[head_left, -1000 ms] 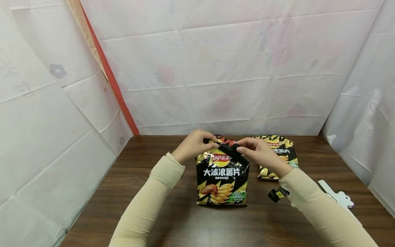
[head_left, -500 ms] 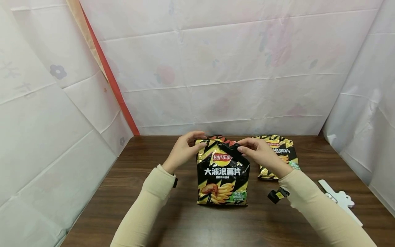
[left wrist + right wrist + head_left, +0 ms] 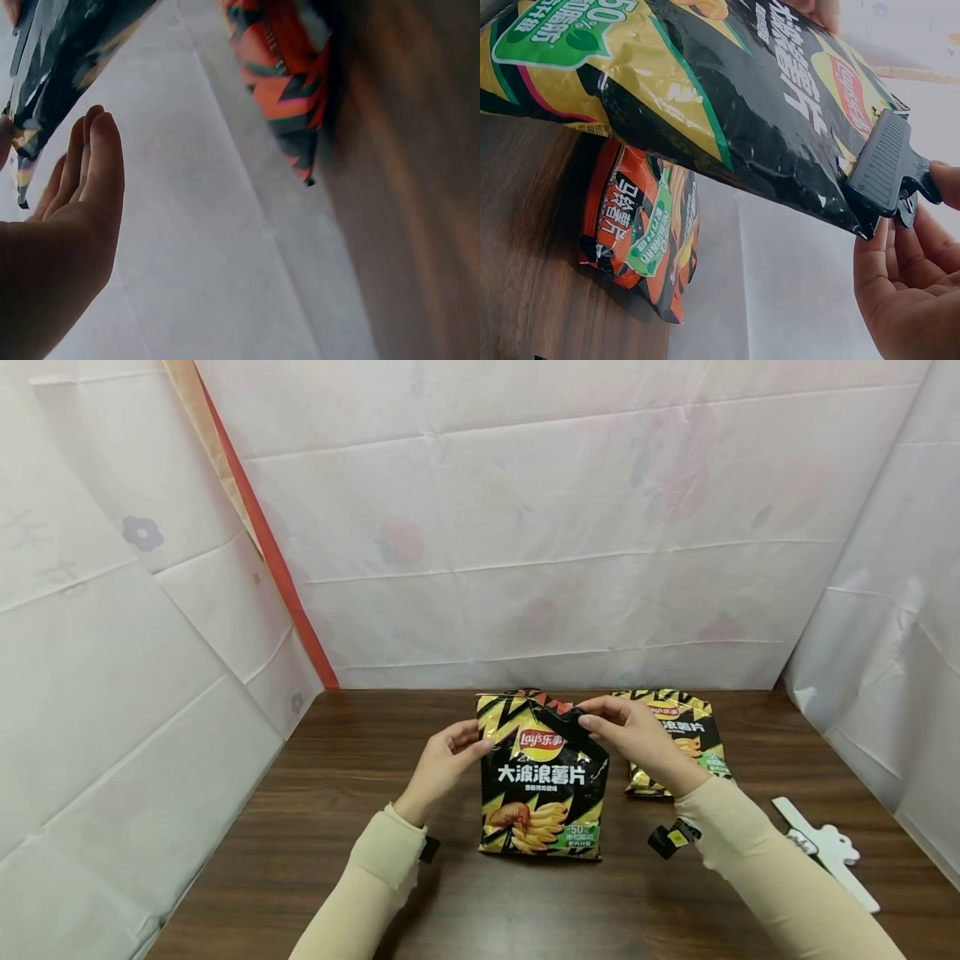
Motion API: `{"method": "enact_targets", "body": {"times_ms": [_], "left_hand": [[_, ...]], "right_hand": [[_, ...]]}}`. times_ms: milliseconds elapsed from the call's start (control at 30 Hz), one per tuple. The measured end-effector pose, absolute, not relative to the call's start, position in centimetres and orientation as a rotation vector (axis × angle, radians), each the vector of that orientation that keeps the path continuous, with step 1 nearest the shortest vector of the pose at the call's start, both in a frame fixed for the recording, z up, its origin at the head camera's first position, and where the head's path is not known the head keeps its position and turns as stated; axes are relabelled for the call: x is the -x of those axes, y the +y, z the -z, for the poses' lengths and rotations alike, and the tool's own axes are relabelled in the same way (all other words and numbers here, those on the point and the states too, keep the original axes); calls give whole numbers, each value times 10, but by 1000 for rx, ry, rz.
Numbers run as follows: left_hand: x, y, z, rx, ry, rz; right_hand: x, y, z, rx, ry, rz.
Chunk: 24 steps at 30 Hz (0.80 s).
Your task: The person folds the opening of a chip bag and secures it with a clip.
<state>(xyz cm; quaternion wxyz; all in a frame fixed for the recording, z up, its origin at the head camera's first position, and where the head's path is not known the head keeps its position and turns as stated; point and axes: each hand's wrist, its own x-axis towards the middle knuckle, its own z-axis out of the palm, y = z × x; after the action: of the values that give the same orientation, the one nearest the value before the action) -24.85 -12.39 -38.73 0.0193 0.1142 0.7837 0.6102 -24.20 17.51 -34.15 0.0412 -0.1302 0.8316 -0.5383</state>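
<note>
A black and yellow bag of chips (image 3: pixel 538 793) stands upright on the table in the head view. Its top right corner is bitten by a black plastic clip (image 3: pixel 885 165). My right hand (image 3: pixel 637 735) pinches that clip's handles, thumb on one side and fingers on the other. At the bag's upper left edge, my left hand (image 3: pixel 442 768) has its thumb in front and its fingers behind. In the left wrist view those fingers (image 3: pixel 103 161) are straight, with a gap between them and the bag.
Behind stands a red bag of chips (image 3: pixel 630 225), mostly hidden in the head view. Another black and yellow chip bag (image 3: pixel 667 718) leans at the back right. On the brown table (image 3: pixel 337 860), a white clip-like object (image 3: pixel 828 847) lies near the right forearm.
My left hand has come off the clip area and moved left and down along the bag's edge, uncovering its top left corner. The right hand stays at the clip.
</note>
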Motion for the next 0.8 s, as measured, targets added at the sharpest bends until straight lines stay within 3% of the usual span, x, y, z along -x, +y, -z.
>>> {"method": "enact_targets", "body": {"times_ms": [433, 800], "left_hand": [[231, -124, 419, -333, 2140, -1960], [228, -123, 422, -351, 2107, -1981]], "right_hand": [[243, 174, 348, 312, 2438, 1765], [246, 174, 354, 280, 2411, 1804]]}}
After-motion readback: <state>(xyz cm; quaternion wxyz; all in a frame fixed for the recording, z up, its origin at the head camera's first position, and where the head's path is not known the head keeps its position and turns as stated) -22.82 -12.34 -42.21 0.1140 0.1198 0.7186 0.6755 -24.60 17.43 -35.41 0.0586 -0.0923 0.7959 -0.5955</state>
